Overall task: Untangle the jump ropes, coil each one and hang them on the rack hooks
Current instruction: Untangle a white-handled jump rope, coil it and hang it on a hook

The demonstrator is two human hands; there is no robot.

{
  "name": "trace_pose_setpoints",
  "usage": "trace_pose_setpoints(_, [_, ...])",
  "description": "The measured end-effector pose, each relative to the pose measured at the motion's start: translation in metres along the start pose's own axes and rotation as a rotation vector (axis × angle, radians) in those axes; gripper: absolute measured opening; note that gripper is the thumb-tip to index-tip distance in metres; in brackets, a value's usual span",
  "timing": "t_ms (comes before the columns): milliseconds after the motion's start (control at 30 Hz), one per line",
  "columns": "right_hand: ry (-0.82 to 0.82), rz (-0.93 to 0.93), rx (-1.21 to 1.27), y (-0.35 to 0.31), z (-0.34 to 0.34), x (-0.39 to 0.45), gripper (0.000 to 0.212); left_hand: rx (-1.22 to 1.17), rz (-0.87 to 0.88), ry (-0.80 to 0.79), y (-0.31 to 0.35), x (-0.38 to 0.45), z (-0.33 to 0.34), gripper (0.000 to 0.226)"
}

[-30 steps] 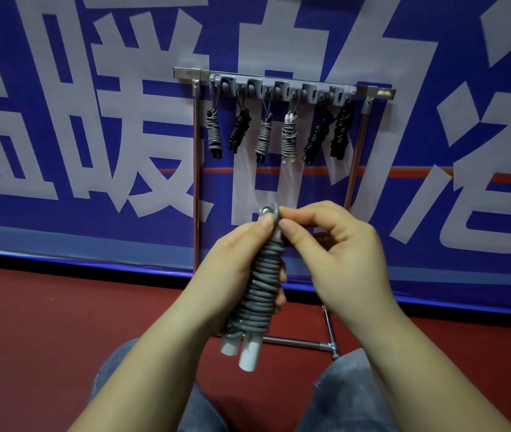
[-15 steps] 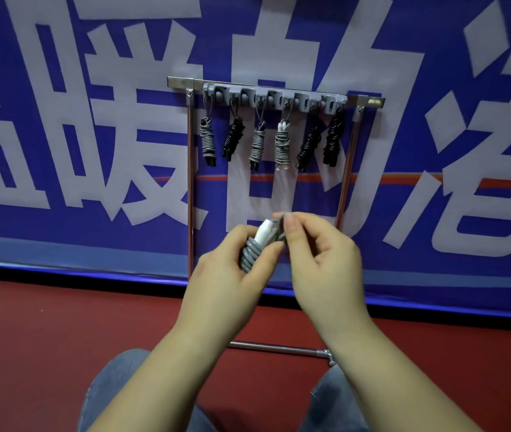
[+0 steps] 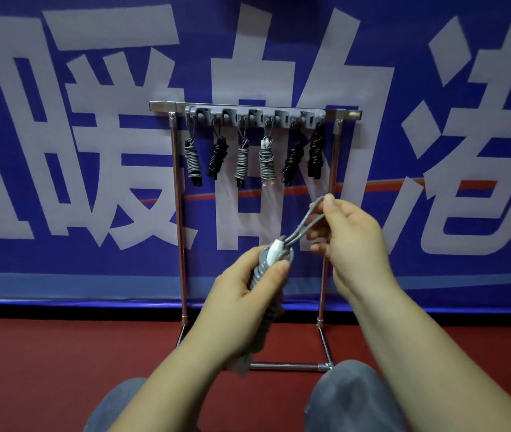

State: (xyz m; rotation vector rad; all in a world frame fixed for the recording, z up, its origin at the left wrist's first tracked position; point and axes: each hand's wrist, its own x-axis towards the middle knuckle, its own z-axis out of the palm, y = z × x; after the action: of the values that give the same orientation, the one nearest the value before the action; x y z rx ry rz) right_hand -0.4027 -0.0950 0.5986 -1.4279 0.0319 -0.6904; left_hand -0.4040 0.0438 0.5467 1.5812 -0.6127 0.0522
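Left hand (image 3: 241,294) grips the coiled rope (image 3: 268,272) below the rack (image 3: 255,115); right hand (image 3: 346,235) pinches its loop (image 3: 308,219) in its fingers (image 3: 329,202).

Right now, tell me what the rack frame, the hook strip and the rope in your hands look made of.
Rack frame: polished metal tubing, judging by its bright reflections. Hook strip: matte grey, probably moulded plastic. Grey rope, gripped by the left hand, its loop pinched by the right hand: dull cord, likely plastic-coated, with a glossy white plastic-looking handle.
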Motion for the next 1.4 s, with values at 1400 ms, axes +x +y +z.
trace_pose_setpoints(1400, [-0.048, 0.111, -0.117, 0.047, -0.002, 0.328, 0.019, -0.177, -0.12, 0.077, -0.026, 0.394, 0.052, 0.014])
